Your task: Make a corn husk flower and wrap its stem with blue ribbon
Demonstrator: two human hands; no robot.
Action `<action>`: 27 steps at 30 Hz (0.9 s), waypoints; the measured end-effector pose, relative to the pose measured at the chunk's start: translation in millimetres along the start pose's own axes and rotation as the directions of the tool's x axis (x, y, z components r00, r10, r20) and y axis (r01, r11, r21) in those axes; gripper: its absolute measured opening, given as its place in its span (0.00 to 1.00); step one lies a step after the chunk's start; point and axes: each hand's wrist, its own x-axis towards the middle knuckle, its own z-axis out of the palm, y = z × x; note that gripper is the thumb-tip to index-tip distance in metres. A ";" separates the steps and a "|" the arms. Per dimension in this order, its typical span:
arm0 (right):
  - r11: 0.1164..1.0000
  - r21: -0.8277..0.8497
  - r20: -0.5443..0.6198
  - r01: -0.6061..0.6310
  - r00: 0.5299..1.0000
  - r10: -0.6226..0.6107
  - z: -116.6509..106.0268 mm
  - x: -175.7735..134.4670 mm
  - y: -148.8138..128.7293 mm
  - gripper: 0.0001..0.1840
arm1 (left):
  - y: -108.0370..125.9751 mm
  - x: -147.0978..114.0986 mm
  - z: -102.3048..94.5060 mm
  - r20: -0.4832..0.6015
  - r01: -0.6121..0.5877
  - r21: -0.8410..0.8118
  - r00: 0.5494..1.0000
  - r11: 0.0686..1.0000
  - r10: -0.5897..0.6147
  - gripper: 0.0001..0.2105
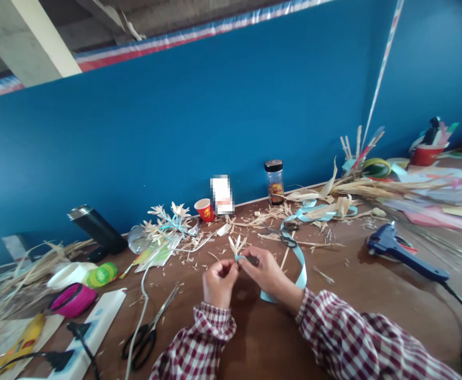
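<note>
Blue wall [215, 105] fills the back. Brown wooden tabletop [353, 295] below it, littered with pale dried husk scraps [270, 214]. Heap of long dried husk leaves [373, 187] far right, another straw pile [12, 274] far left.

Blue hot glue gun [403, 250] lies on its side to my right, black cord trailing off toward the table edge. White power strip [96, 322] near left, black plug in it. Black-handled scissors [147, 330] just right of the strip, blades shut. Dark metal thermos flask [96, 229] lies tilted at left, lid on, contents hidden. Pink round bowl [72, 300] on its side, inside can't tell. White bowl [68, 273] beside it, green lid [102, 274] touching it. Clear glass jar with black cap [274, 182] upright at the wall, dark orange-brown stuff inside. Small red paper cup [205, 209] upright near the wall, contents not visible. Red tub [426, 153] far right holds a dark object sticking up.

Light blue ribbon [300, 261] runs from the husk scraps down under my right wrist.

My left hand [218, 282] and my right hand [264, 272] meet mid-table, both fingertips pressed together, pinching a small pale husk flower tied with blue ribbon [237, 248]. It sits between both hands, lifted just above the table, petals pointing up.
</note>
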 end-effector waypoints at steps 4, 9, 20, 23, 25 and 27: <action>0.988 -0.128 -0.189 0.085 0.976 -0.108 -8.1 0.3 -1.0 0.08 | -6.7 5.0 -1.4 -0.013 0.083 -0.136 0.996 0.987 -0.086 0.10; 0.886 -0.352 -0.163 0.303 0.912 -0.377 -11.9 -6.7 -6.3 0.07 | -12.5 11.2 -6.0 -0.025 0.124 -0.176 0.991 0.977 -0.131 0.10; 0.813 -0.410 0.132 0.414 0.909 -0.396 -6.0 -6.6 1.5 0.11 | -11.0 9.9 -2.3 -0.013 0.105 -0.035 0.994 0.994 -0.105 0.09; 0.787 -0.460 0.141 0.411 0.909 -0.392 -6.2 -5.0 1.6 0.11 | -7.4 8.5 -1.1 -0.020 0.066 0.050 0.998 0.997 -0.065 0.08; 0.784 -0.472 0.135 0.404 0.912 -0.388 -5.7 -4.0 1.9 0.10 | -5.5 7.1 -0.4 -0.016 0.050 0.080 0.999 0.996 -0.049 0.08; 0.813 -0.437 0.107 0.384 0.920 -0.376 -5.2 -3.5 1.2 0.09 | -4.9 6.0 0.1 -0.015 0.044 0.092 0.999 0.995 -0.042 0.08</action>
